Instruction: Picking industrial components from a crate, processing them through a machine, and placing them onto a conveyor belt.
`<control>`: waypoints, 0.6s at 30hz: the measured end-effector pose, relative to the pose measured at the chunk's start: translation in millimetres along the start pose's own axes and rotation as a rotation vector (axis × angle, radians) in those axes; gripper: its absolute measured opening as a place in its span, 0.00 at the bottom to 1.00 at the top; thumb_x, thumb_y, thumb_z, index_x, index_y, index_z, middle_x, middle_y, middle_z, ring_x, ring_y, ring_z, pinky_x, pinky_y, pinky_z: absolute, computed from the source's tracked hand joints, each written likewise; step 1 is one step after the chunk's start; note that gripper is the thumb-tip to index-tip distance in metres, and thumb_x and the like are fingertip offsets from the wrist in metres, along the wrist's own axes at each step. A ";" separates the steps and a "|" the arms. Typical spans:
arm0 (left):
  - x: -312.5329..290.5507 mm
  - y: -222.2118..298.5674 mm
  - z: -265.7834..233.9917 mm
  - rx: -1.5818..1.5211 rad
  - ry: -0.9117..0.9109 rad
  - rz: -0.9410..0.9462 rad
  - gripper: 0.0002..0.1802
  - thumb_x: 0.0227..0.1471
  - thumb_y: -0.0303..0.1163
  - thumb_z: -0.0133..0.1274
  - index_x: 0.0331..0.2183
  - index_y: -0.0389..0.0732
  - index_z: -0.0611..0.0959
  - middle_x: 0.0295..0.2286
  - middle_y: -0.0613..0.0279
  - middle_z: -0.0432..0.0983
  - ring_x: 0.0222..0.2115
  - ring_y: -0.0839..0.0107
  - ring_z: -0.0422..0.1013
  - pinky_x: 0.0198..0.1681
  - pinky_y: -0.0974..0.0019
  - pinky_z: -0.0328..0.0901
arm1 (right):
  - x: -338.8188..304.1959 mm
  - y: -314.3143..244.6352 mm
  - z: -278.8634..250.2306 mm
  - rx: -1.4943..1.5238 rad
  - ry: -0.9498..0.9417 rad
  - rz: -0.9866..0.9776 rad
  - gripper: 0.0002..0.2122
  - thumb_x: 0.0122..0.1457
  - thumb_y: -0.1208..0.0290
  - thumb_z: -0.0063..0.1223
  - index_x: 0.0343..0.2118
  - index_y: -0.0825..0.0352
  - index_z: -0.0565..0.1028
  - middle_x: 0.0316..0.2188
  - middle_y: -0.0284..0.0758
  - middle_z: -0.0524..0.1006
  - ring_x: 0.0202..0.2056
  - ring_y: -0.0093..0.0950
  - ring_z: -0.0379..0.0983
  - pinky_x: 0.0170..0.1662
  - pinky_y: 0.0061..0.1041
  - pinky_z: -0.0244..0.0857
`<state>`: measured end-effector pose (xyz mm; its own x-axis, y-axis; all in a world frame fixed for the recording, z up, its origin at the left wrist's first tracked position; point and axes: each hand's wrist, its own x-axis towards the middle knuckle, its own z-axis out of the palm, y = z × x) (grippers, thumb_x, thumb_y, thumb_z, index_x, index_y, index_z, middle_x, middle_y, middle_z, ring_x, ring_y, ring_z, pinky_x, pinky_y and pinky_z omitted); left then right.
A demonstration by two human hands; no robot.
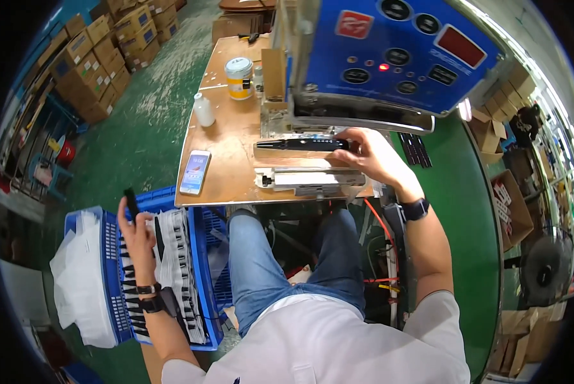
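My right hand (367, 153) has its thumb and fingers closed on the right end of a long black tapered pen-shaped casing (300, 145). The casing lies level across the fixture below the blue machine head (402, 54), its narrow end toward the left. Nearer me runs a pale metal rail (319, 179). Off to the left, my left hand (136, 240) is raised over a blue crate (202, 275), pinching a short black piece (131, 201) that points up. Rows of black pieces in white packing (175, 269) fill this crate. The piece's exact kind cannot be made out.
On the wooden table (226, 147) are a phone (195, 172), a white bottle (204, 110) and a yellow-and-white can (238, 78). Several dark strips (415, 150) lie on the green surface at right. White sheets (85, 275) spill from another crate. Cartons (88, 67) are stacked at far left.
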<state>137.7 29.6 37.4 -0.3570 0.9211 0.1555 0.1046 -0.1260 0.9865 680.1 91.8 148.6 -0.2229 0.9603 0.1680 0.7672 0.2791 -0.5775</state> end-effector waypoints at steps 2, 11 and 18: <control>-7.3 25.7 39.6 0.146 -0.052 0.044 0.31 0.74 0.35 0.47 0.73 0.48 0.60 0.35 0.69 0.79 0.21 0.83 0.59 0.24 0.79 0.56 | 3.4 -11.8 1.5 -0.002 0.001 -0.034 0.18 0.61 0.64 0.70 0.50 0.69 0.82 0.40 0.40 0.83 0.33 0.28 0.79 0.39 0.26 0.73; 13.7 97.1 195.5 0.804 -0.435 0.734 0.12 0.68 0.36 0.55 0.43 0.36 0.80 0.29 0.54 0.79 0.25 0.57 0.75 0.28 0.56 0.66 | -72.7 36.4 -50.9 -0.044 0.194 -0.073 0.15 0.61 0.70 0.69 0.48 0.69 0.82 0.33 0.31 0.78 0.28 0.17 0.69 0.33 0.20 0.66; 22.6 115.8 283.7 0.797 -0.568 1.379 0.12 0.59 0.38 0.62 0.34 0.40 0.79 0.26 0.57 0.75 0.30 0.55 0.77 0.34 0.53 0.70 | -188.3 181.8 -93.0 -0.045 0.535 0.355 0.14 0.60 0.71 0.70 0.47 0.71 0.84 0.33 0.27 0.78 0.28 0.14 0.68 0.32 0.17 0.62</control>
<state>405.1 140.4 140.6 0.7290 0.3206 0.6049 0.5027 -0.8504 -0.1551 917.5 -38.2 86.3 0.3709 0.8581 0.3552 0.7663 -0.0667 -0.6390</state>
